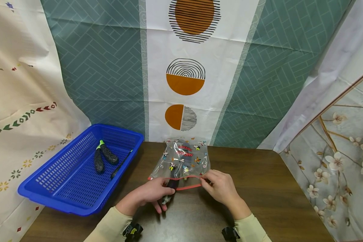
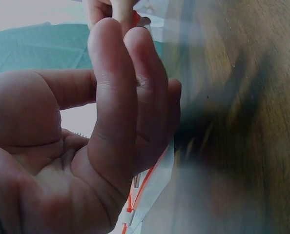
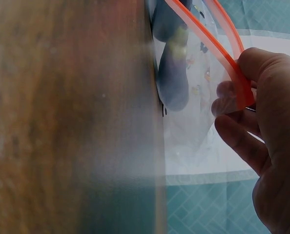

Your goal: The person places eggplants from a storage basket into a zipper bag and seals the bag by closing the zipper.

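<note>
In the head view a clear zip bag [image 1: 189, 161] with cartoon prints lies on the table, its red-edged mouth towards me and parted. My left hand [image 1: 152, 195] is at the left of that mouth, thumb over a dark eggplant [image 1: 173, 184] and fingers round its near end. That eggplant's far end is inside the bag. My right hand [image 1: 220, 186] pinches the right corner of the red zip edge [image 3: 218, 56]. The right wrist view shows another eggplant [image 3: 173, 83] inside the bag. Fingers hide most of the left hand's hold in the left wrist view.
A blue plastic basket [image 1: 55, 205] stands on the left of the brown wooden table [image 1: 254, 174]. Inside it are two dark eggplants [image 1: 104, 154] with green stems and a thin dark long piece [image 1: 121, 165]. Patterned cloths [image 1: 109, 67] hang behind and at both sides.
</note>
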Motion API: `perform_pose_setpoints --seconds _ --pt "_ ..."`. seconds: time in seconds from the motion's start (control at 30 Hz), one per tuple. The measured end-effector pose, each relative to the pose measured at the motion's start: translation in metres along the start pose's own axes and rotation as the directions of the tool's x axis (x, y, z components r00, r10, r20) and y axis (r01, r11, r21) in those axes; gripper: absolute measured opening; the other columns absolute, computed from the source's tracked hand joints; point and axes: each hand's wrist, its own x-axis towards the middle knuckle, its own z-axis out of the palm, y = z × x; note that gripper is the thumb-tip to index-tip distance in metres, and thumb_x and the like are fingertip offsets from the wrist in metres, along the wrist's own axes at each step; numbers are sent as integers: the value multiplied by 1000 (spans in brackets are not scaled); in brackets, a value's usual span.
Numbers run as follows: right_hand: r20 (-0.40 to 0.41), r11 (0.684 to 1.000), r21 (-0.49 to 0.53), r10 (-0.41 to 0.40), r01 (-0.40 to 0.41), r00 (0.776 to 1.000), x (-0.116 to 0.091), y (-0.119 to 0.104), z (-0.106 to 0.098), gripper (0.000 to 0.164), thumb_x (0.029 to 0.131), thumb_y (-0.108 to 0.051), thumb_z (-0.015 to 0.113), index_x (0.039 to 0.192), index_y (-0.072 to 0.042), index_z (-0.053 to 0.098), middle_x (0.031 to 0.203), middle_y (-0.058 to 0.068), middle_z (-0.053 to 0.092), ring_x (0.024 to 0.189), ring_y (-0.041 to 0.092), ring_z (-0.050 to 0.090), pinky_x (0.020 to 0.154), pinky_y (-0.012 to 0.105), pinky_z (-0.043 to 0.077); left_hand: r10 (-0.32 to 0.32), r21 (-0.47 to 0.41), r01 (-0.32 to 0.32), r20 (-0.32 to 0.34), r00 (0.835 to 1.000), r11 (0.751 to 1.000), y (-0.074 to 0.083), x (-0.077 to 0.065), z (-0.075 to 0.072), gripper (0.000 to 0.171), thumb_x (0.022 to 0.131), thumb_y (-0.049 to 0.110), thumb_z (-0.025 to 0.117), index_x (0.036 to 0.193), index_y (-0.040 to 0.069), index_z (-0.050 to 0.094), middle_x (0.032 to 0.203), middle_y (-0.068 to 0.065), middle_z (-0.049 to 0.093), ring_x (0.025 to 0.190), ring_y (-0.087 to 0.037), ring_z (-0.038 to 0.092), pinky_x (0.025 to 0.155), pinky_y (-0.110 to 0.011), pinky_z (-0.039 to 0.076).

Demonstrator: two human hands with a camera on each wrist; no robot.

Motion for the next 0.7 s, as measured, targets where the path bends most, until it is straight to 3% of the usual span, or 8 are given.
perform_pose_setpoints --seconds 0.2,0.43,0.6,0.7 --pt "8 1000 1 2 -2 1000 0 0 -1 15 85 -10 89 88 -19 78 80 -11 71 66 3 61 53 23 51 6 -35 -6 -4 1000 999 -2 5 0 24 111 19 67 120 -3 64 87 -17 64 58 -21 72 47 -30 60" --pt "5 1000 -1 -4 4 1000 0 0 -1 14 86 -10 89 87 -19 77 80 -11 71 66 3 61 53 23 51 8 -77 -7 7 1000 997 -2 7 -2 33 109 15 70 133 -6 63 102 -21 67 62 -19 73 48 -29 60" --pt "2 1000 -3 -8 8 1000 0 0 0 15 85 -10 89 87 -18 77 80 -11 71 67 4 62 54 23 52 3 -97 -4 -4 1000 995 -3 7 -1 23 100 7 73 117 -6 65 84 -14 65 63 -18 71 48 -27 60" --pt "7 1000 -4 -4 4 1000 0 0 -1 14 86 -10 89 87 -19 77 80 -11 71 67 4 62 54 24 52 3 -111 -4 -9 1000 994 -3 7 0 27 94 2 74 117 -9 65 85 -13 66 66 -18 71 49 -27 60"
